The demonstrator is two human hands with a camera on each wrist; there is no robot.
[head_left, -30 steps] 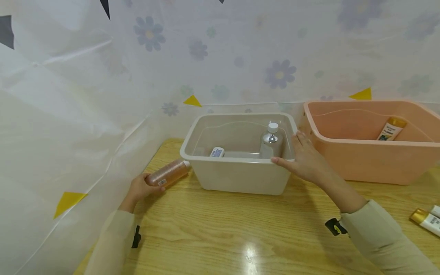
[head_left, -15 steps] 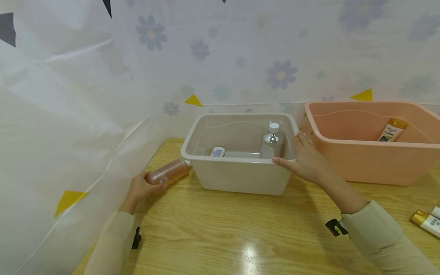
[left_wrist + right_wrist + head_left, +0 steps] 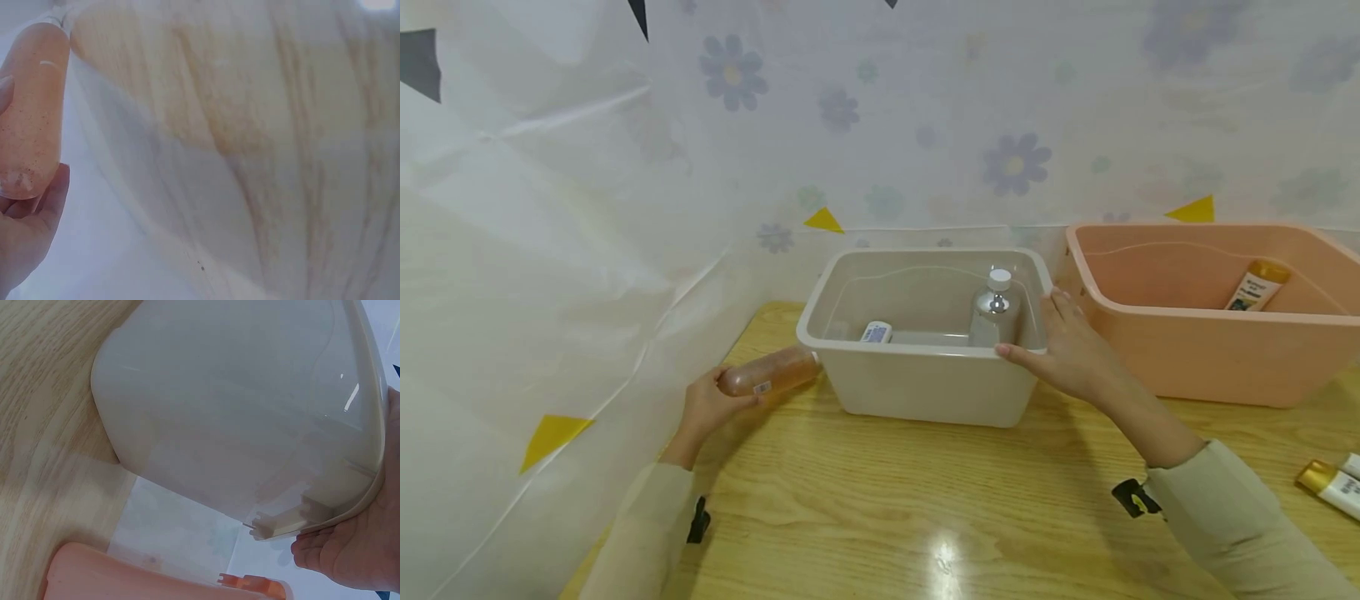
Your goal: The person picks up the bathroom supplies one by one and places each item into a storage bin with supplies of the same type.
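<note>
We see a slim orange bottle [image 3: 767, 374], translucent with tiny specks inside, a pale cap and a small white label, gripped at its base by the left hand [image 3: 706, 407] with fingers curled round it; it sits low over the wooden table [image 3: 880, 508], at about nine o'clock from the white bin [image 3: 917, 383] and just beside that bin's left wall. Our right hand [image 3: 1067, 350] rests with straight fingers against the bin's right rim, thumb along the front edge. Inside the bin stand a clear bottle [image 3: 995, 312] with a white cap and a small white tube [image 3: 875, 332]. A pink bin [image 3: 1210, 350] sits at three o'clock, holding a yellow tube [image 3: 1255, 286]. The bin's near wall stands between the orange bottle and the bin's inside. The bottle's long axis lies nearly level, cap toward two o'clock, at the bin.
</note>
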